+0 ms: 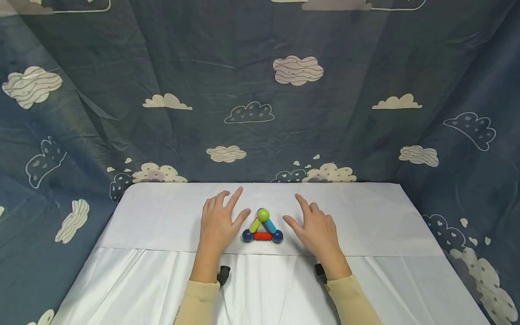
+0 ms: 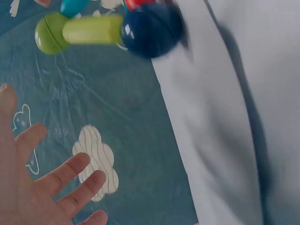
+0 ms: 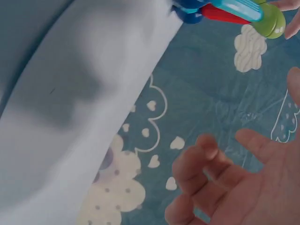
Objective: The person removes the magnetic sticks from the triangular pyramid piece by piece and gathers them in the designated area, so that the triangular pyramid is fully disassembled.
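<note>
Standing on the white-covered table is a small frame of balls and rods (image 1: 262, 236). It has a lime green ball (image 1: 263, 214) at its top and dark blue balls (image 1: 247, 235) at its front corners. A red rod joins the two front balls; a lime rod (image 2: 93, 30) and a light blue rod (image 3: 236, 8) slope up to the green ball. To its left my left hand (image 1: 217, 226) is spread, holding nothing. On its other side my right hand (image 1: 318, 230) faces it with loosely bent fingers, also without anything in them. Both hands are apart from the frame.
The white cloth (image 1: 159, 223) on the table has a crease running across it. A dark blue curtain (image 1: 221, 39) with cloud patterns hangs behind and on both sides. Black camera mounts (image 1: 223, 275) sit at both wrists.
</note>
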Motion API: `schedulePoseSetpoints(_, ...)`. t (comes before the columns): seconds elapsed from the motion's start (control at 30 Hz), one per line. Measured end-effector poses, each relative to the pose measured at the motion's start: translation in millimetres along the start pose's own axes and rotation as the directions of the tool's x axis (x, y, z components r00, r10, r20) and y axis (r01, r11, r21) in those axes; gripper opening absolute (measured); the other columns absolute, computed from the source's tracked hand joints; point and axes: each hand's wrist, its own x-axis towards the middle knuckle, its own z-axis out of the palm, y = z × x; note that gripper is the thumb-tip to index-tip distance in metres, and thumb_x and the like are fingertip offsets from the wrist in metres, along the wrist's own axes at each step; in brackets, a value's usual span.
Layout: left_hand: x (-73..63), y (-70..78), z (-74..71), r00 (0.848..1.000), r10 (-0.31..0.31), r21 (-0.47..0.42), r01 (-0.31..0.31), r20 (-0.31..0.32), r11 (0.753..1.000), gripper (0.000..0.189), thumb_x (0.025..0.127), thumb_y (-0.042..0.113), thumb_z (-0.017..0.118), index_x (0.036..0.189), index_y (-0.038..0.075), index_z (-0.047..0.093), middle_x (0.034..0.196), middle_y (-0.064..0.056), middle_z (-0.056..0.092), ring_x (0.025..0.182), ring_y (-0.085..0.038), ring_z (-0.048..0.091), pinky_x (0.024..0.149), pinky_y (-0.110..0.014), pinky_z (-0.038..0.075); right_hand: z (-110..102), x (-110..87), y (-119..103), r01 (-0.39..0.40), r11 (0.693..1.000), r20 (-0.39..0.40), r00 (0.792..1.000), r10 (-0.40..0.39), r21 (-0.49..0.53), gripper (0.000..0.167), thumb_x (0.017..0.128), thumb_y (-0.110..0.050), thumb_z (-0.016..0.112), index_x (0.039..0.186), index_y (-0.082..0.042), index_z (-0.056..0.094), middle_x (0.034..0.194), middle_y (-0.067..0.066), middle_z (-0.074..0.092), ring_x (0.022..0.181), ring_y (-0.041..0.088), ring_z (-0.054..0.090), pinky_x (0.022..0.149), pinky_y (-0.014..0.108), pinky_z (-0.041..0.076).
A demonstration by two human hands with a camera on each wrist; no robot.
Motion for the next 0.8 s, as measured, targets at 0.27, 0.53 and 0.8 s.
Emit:
schedulePoseSetpoints(0.27, -0.3, 18.6, 19.2, 0.999, 0.039, -0.222, -0.039, -0.002, 0.974, 0.064, 0.1, 0.056, 0.066, 0.158, 0.031, 0.051, 0.129, -0.01, 0.068, 0.114, -0.031, 0.067, 0.099, -0.053, 0.055, 8.2, -3.1, -16.0, 0.046, 0.991, 0.004, 0.999, -0.047, 0.129, 0.073, 0.098, -0.062, 0.066, 0.155, -0.019, 0.05, 0.064, -0.002, 0.057, 0.049, 0.014, 0.044, 0.048, 0.029, 0.032)
schedulePoseSetpoints(0.53, -1.6, 22.2, 36.7, 0.994, 0.028, -0.383, 0.016, 0.109, 0.924, 0.062, 0.099, 0.051, 0.071, 0.156, 0.035, 0.052, 0.116, -0.004, 0.073, 0.103, -0.023, 0.072, 0.083, -0.045, 0.058, 23.6, -6.1, -27.5, 0.048, 0.953, 0.044, 0.997, -0.064, 0.299, 0.058, 0.1, -0.048, 0.072, 0.146, -0.017, 0.058, 0.063, -0.006, 0.058, 0.049, 0.01, 0.046, 0.049, 0.026, 0.036)
schedulePoseSetpoints(0.8, -2.5, 24.2, 48.4, 0.987, -0.028, -0.526, 0.109, 0.159, 0.843, 0.052, 0.098, 0.038, 0.077, 0.147, 0.031, 0.061, 0.115, 0.0, 0.073, 0.099, -0.019, 0.072, 0.084, -0.04, 0.057, 43.1, -10.0, -38.7, -0.033, 0.832, 0.108, 0.994, -0.033, 0.554, 0.042, 0.101, -0.03, 0.073, 0.138, -0.011, 0.065, 0.058, -0.004, 0.055, 0.05, 0.008, 0.043, 0.054, 0.023, 0.034)
